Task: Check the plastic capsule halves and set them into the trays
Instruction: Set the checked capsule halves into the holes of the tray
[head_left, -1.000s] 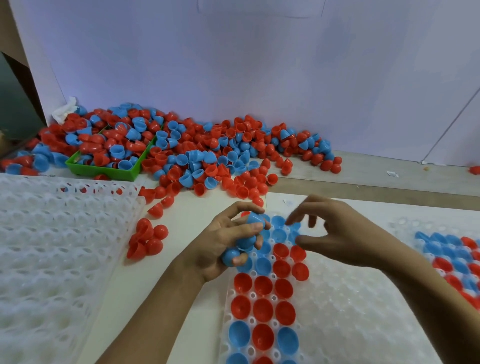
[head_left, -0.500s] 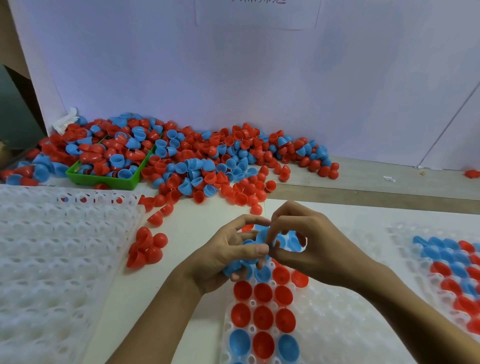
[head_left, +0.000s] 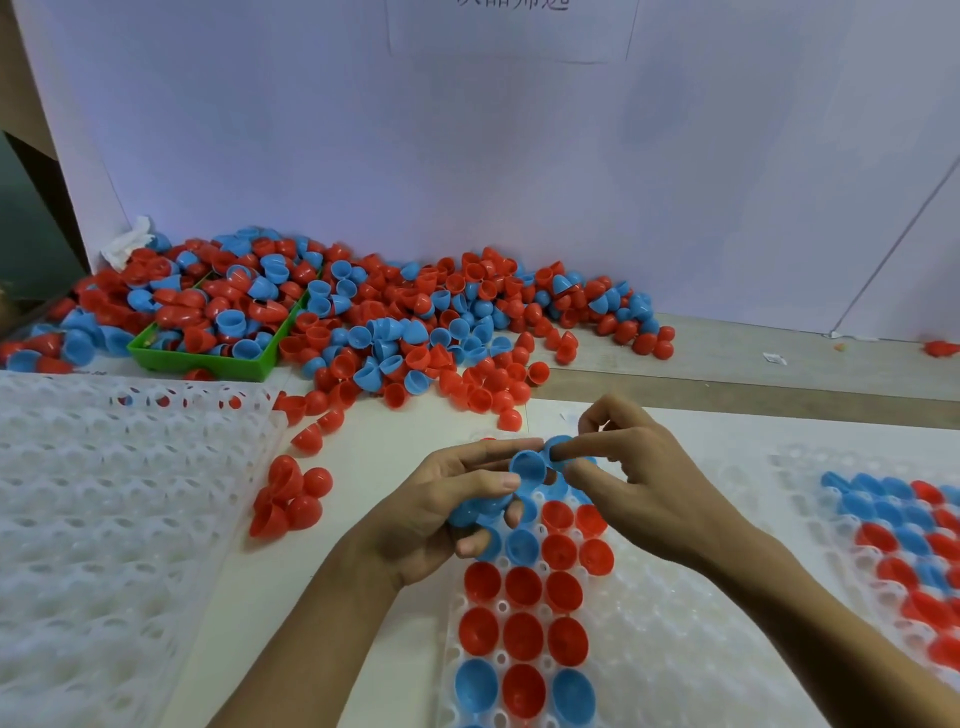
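Both hands, left hand (head_left: 441, 514) and right hand (head_left: 639, 478), pinch blue capsule halves (head_left: 527, 467) between them.

Free room and obstacles. Bare tabletop (head_left: 374, 462) forms a lane between the empty left tray (head_left: 104, 509) and the middle tray (head_left: 675, 623); a small red cluster (head_left: 288, 499) lies in it, just beside the left tray's edge. Behind, the pile of halves (head_left: 415, 322) and the green bin (head_left: 208, 358) bar the way to the wall (head_left: 519, 156) along the left and centre. To the right of the pile the far tabletop strip lies open. Both hands, left (head_left: 447, 514) and right (head_left: 639, 483), hover close together over the middle tray's far end, covering its pockets there. The tray's right half stands unfilled. A narrow gap separates it from the right tray (head_left: 904, 540).
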